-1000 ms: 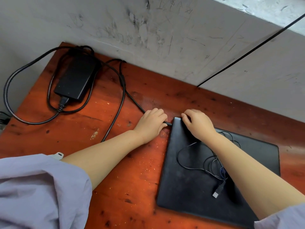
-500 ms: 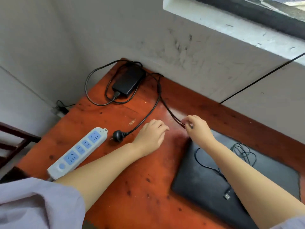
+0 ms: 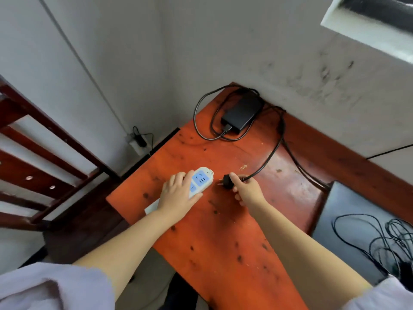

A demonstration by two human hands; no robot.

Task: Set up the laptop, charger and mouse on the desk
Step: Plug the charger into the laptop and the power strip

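Note:
On the red wooden desk [image 3: 223, 231], my left hand [image 3: 178, 193] rests over a white and blue power strip [image 3: 201, 179] and grips it. My right hand [image 3: 248, 190] holds the charger's black wall plug [image 3: 227, 181], prongs pointing left at the strip, a short gap between them. The black charger brick [image 3: 242, 114] lies in the far corner with its cable looped around it. The closed black laptop [image 3: 348, 224] lies at the right, with a coiled thin black cable [image 3: 384, 238] on its lid. A mouse cannot be made out.
Grey walls close the desk at the back and the left. A wall socket [image 3: 138, 142] with something plugged in sits low, left of the desk. A dark wooden frame [image 3: 44, 157] stands at the far left. A window ledge [image 3: 368, 30] juts out top right.
The view has swung left. My left hand has moved from the bare desk onto the power strip. My right hand has left the cable by the laptop and taken the wall plug.

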